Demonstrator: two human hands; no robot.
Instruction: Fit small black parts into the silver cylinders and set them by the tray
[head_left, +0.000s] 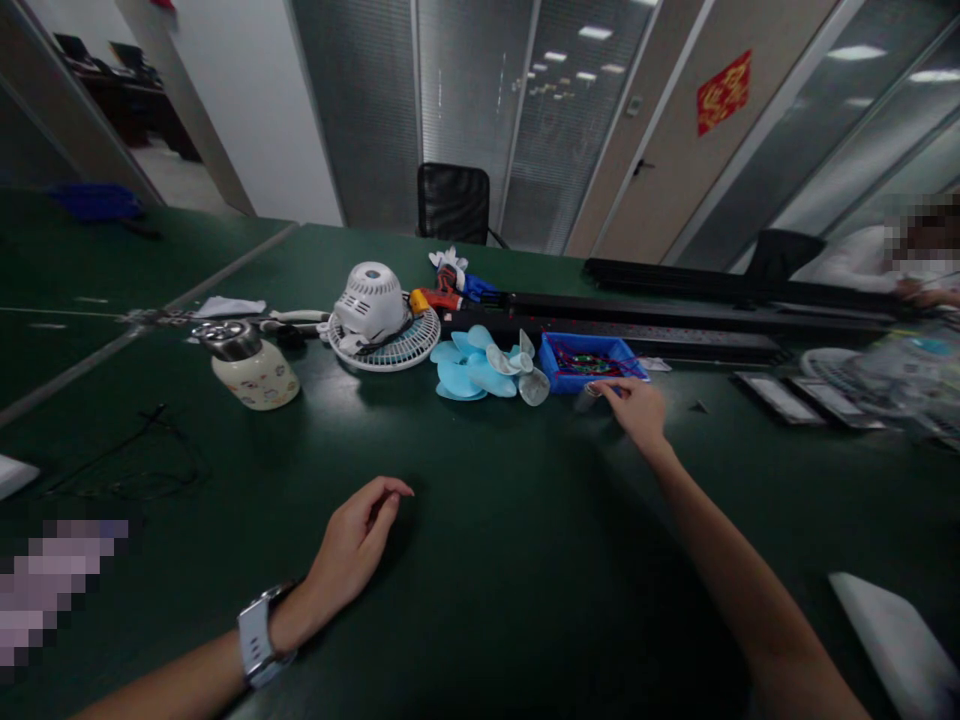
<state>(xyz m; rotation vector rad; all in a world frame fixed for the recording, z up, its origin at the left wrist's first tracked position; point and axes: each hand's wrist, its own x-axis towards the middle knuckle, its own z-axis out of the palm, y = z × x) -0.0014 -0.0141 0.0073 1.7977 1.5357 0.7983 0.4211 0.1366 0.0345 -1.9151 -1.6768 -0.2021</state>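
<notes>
My right hand (637,408) reaches forward with thumb and fingertips pinched on a small clear cylindrical thing (586,400) with a shiny top; its exact kind is too small and blurred to tell. Just behind it stands a blue tray (566,383) with a tangle of wires and small parts. Left of the tray lie light-blue fan blades (469,368) and clear fan blades (533,387). My left hand (358,535), a watch (262,635) on its wrist, rests on the green table (480,560), fingers loosely bent, thumb slightly apart, holding nothing visible.
A white fan body with its grille (371,305) sits behind the blades, near a red-and-black power drill (448,285). At left stands a cream bottle (259,375). Long black rails (675,320) line the back right. Another person (862,255) sits at far right.
</notes>
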